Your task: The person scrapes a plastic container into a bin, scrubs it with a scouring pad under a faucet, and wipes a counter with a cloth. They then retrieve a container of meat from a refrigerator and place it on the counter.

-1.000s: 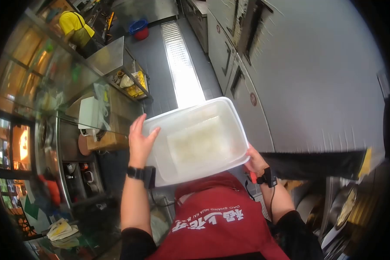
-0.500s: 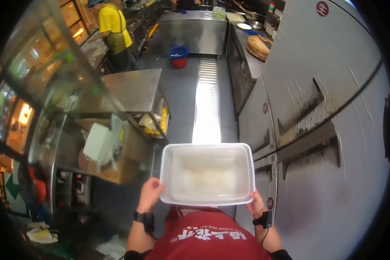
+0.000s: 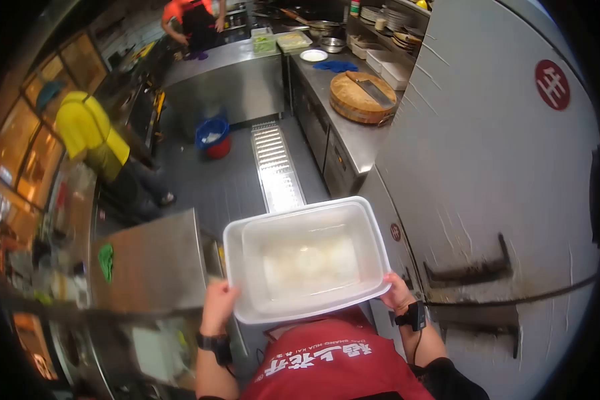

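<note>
The white plastic tub (image 3: 300,213) was held up in front of the red apron (image 3: 333,363), open side up, over the aisle and clear of any bench. The left hand (image 3: 219,300) was curled in at the tub's left end, thumb toward the rim; it was blurred, so how its fingers lay underneath could not be told. The right hand (image 3: 398,293) pinched the near right corner, thumb over the edge.

The tub looked stiff enough to keep its shape between two ends, though thin walls might flex a little. Pale contents (image 3: 310,270) showed at its bottom; whether liquid or solid could not be told. If liquid, the load would shift with a tilt, and a wet rim would be slippery. It seemed moderately light and not fragile, best held by the rolled rim at opposite ends, kept level.

The refrigerator (image 3: 477,167) stood close on the right, its dark handle (image 3: 473,267) jutting near the right wrist. On the left, the corner of a steel bench (image 3: 153,260) lay near the left hand. Between them, the floor (image 3: 187,183) ran forward along a drain grating (image 3: 277,163), with a blue-lined red bucket (image 3: 213,137) standing farther off beside it.
</note>
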`<state>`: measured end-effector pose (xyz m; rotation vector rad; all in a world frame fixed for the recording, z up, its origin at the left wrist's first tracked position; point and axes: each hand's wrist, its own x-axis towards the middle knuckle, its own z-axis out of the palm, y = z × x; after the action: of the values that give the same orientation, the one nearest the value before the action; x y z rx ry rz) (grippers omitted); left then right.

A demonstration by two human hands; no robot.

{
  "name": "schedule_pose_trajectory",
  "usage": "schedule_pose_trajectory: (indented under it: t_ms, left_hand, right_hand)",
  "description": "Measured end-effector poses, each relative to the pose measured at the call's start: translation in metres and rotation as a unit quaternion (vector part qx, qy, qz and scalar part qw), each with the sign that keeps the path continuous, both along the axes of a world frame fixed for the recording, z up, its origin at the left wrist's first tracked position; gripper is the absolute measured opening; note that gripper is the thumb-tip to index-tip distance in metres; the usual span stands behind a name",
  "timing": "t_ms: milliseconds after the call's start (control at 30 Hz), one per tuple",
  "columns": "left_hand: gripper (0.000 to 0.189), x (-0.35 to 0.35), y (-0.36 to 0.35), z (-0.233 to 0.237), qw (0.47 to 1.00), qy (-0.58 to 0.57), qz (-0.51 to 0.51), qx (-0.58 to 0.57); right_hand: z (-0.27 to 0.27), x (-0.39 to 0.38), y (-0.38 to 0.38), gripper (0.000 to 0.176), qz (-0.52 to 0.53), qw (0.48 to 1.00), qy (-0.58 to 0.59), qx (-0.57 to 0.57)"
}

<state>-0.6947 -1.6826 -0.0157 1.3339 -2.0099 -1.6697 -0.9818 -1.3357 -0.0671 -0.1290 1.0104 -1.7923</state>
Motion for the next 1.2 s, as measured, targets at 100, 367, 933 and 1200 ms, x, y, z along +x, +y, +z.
schedule_pose_trajectory:
  t_ms: [100, 367, 933, 1200]
  left_hand:
    - [0.020, -0.045, -0.042, -0.007, 0.998, -0.006, 0.052, 0.033]
    - [0.025, -0.121, -0.150, -0.011, 0.970, 0.049, 0.228, 0.069]
    - [0.019, -0.265, -0.465, -0.010, 0.937, 0.084, 0.328, 0.085]
    - [0.010, -0.343, -0.638, 0.001, 0.971, 0.120, 0.208, 0.004]
  right_hand:
    - [-0.001, -0.058, -0.071, 0.084, 0.015, 0.998, 0.060, -0.013]
    - [0.010, -0.224, -0.291, 0.080, 0.160, 0.985, 0.053, -0.023]
    - [0.021, -0.380, -0.684, 0.064, 0.177, 0.982, 0.056, 0.018]
    - [0.078, -0.461, -0.765, 0.072, 0.124, 0.909, 0.387, 0.094]
